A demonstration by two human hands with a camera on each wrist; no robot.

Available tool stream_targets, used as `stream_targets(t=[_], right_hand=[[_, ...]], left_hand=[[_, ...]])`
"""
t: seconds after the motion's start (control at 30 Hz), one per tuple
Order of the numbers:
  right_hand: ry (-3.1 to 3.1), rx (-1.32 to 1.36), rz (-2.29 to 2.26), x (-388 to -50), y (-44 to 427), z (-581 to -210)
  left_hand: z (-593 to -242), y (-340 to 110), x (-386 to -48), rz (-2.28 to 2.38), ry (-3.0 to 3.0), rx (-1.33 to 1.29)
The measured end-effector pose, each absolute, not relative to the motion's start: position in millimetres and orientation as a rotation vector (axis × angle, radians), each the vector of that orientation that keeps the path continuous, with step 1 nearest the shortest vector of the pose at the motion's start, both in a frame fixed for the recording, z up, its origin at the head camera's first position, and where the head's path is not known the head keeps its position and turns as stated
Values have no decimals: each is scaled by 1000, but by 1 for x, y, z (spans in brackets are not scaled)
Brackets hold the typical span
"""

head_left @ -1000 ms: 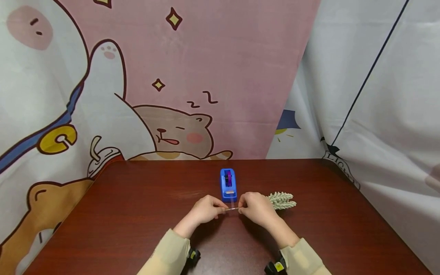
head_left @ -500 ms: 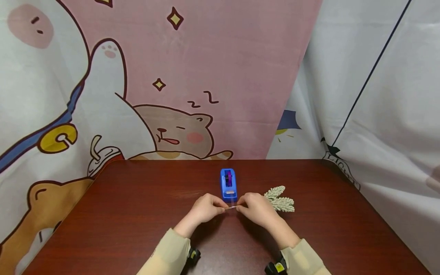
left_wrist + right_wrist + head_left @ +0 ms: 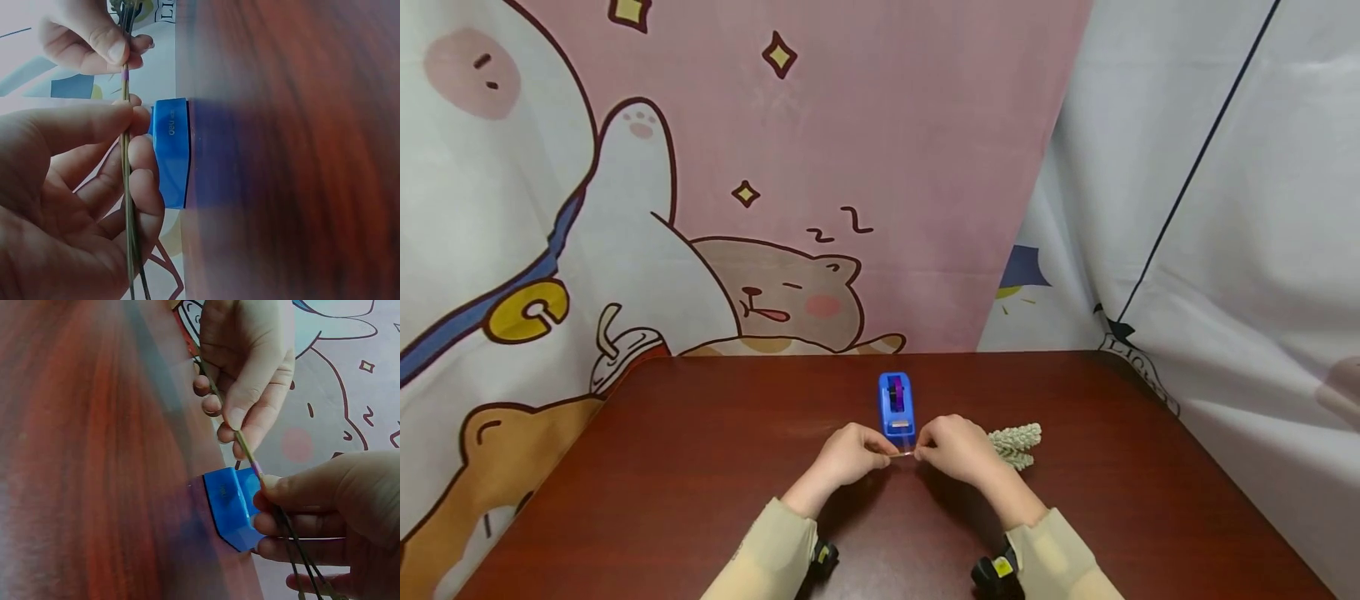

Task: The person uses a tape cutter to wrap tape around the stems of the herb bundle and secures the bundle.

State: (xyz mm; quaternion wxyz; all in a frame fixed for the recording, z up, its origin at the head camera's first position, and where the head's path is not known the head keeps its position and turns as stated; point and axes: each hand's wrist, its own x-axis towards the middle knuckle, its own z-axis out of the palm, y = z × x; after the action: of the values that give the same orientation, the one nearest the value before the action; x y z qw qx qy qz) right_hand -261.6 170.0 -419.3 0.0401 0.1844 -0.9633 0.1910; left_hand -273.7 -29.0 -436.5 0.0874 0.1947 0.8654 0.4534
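Note:
Both hands pinch a thin bundle of flower stems [image 3: 129, 206], held level above the table just in front of a blue tape dispenser [image 3: 895, 408]. The left hand [image 3: 848, 456] grips the lower stems between thumb and fingers. Close beside it, the right hand [image 3: 958, 450] pinches the bundle nearer the pale green flower heads [image 3: 1017, 440], which stick out past that hand. A clear strip of tape [image 3: 906, 443] runs from the dispenser to the stems. Between the hands, a shiny purple-tinted band [image 3: 255, 467] shows on the bundle. Fingers hide part of the stems.
The dark red-brown table [image 3: 722, 467] extends around the hands. A pink and white cartoon curtain [image 3: 925, 167] hangs behind it, and a white curtain [image 3: 1217, 250] lies along the right side. Black wrist cameras sit at both cuffs.
The flower heads have swung as the stems turn: they spread upward half a second ago and now sit lower and closer together. The head view has tilted slightly. Both hands stay nearly in place.

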Motion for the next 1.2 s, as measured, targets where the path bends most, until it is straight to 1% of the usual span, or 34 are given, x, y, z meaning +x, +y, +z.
stream_targets(t=[0.5,0.93,1.2], right_hand=[[-3061,616,596,-276,169,-414],[-3088,586,608,-281,170,-418],[-3077,584,630,-279,168,-422]], left_hand=[[-443,-28,-280,1335,2548,608],[-441,-29,-285,1296,2526,632],[-440,-30,-282,1280,2490,633]])
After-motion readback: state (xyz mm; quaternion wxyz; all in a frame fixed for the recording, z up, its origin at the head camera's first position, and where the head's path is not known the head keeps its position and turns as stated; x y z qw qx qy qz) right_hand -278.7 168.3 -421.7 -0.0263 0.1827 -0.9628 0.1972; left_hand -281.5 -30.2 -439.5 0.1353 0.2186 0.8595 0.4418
